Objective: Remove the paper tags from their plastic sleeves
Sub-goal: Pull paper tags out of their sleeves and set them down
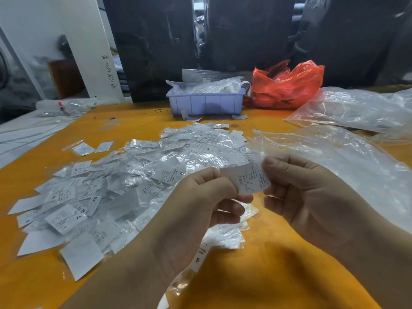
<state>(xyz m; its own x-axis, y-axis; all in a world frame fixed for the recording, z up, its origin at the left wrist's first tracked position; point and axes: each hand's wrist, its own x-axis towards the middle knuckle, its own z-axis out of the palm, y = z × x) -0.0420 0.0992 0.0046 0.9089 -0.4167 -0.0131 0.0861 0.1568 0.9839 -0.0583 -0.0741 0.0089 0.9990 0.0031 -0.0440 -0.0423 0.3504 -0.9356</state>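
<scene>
Between my hands, just above the orange table (278,264), is a white paper tag (250,180) printed with small black text. My left hand (200,204) pinches its left edge between thumb and fingers. My right hand (296,192) pinches its right edge, with a bit of clear plastic sleeve showing above the thumb. A wide heap of white tags and crinkled clear sleeves (124,181) covers the table to the left and behind my hands. One tag marked S (199,256) lies under my left wrist.
A lilac plastic bin (206,103) holding bagged tags stands at the back centre. Beside it on the right is a red plastic bag (287,85). Large clear plastic bags (347,157) spread over the table's right side. A small black rubber band (158,111) lies left of the bin.
</scene>
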